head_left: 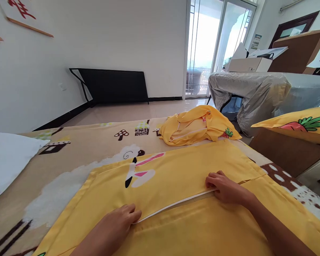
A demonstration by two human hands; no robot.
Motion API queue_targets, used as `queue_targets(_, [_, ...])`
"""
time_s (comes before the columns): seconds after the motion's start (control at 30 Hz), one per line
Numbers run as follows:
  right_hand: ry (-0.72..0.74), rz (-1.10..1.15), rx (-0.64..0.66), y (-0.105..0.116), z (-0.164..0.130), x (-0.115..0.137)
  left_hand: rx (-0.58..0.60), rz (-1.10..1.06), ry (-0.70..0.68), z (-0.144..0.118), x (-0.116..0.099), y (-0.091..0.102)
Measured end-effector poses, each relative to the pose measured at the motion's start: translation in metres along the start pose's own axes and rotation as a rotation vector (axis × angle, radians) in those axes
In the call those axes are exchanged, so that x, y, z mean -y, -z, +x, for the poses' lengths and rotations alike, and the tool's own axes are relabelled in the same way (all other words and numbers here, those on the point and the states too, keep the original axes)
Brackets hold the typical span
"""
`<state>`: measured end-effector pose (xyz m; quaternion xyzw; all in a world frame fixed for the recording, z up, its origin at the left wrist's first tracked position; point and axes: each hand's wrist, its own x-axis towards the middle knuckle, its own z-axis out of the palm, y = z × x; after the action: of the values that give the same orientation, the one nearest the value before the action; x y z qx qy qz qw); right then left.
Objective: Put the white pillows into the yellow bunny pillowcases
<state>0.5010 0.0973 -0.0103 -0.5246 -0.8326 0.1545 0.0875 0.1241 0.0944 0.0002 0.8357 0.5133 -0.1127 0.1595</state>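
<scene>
A yellow pillowcase (186,163) with a printed rabbit lies flat across the bed in front of me. A slit runs across it, edged by a white zipper strip (173,205). My left hand (120,222) is closed on the strip's left end, the fingertips pinching the cloth there. At its right end, my right hand (224,186) has its fingers curled over the slit's edge, gripping the fabric. Between the hands the slit gapes slightly. The undersides of both hands are hidden.
A crumpled yellow cover (194,126) lies beyond the pillowcase on the patterned blanket (82,153). At left is a white pillow (10,160); at right, a yellow carrot-print pillow (304,124) rests on a cardboard box (288,153). A plastic-covered table (245,89) stands behind.
</scene>
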Motion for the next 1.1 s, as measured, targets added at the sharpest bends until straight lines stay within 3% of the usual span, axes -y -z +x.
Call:
queue_targets(0.43, [0.039, 0.102, 0.083, -0.002, -0.002, -0.007, 0.023, -0.080, -0.030, -0.008, 0.003, 0.001])
queue_targets(0.57, [-0.035, 0.245, 0.133, 0.006, -0.004, -0.007, 0.033, -0.165, -0.043, -0.011, 0.004, 0.009])
queue_targets(0.63, [-0.102, 0.305, 0.080, 0.008, 0.000, -0.011, -0.019, -0.208, -0.016, -0.005, 0.014, 0.010])
queue_targets(0.77, [-0.275, 0.054, -0.183, -0.001, 0.010, -0.033, -0.383, -0.183, 0.155, 0.018, 0.056, -0.007])
queue_targets(0.83, [-0.381, -0.114, -0.124, -0.009, 0.010, -0.049, -0.397, -0.120, 0.295, 0.025, 0.079, -0.018])
queue_targets(0.9, [-0.505, -0.208, -0.052, -0.014, 0.007, -0.061, -0.339, -0.066, 0.437, 0.025, 0.094, -0.024])
queue_targets(1.0, [-0.686, -0.279, -0.076, -0.014, 0.007, -0.060, -0.293, 0.007, 0.626, 0.021, 0.087, -0.014])
queue_targets(1.07, [-0.644, -0.268, -0.127, -0.011, 0.019, -0.041, -0.259, 0.109, 0.660, 0.026, 0.063, 0.002])
queue_targets(1.1, [-0.561, -0.243, -0.141, -0.011, 0.031, -0.026, -0.258, 0.153, 0.609, 0.035, 0.045, 0.011])
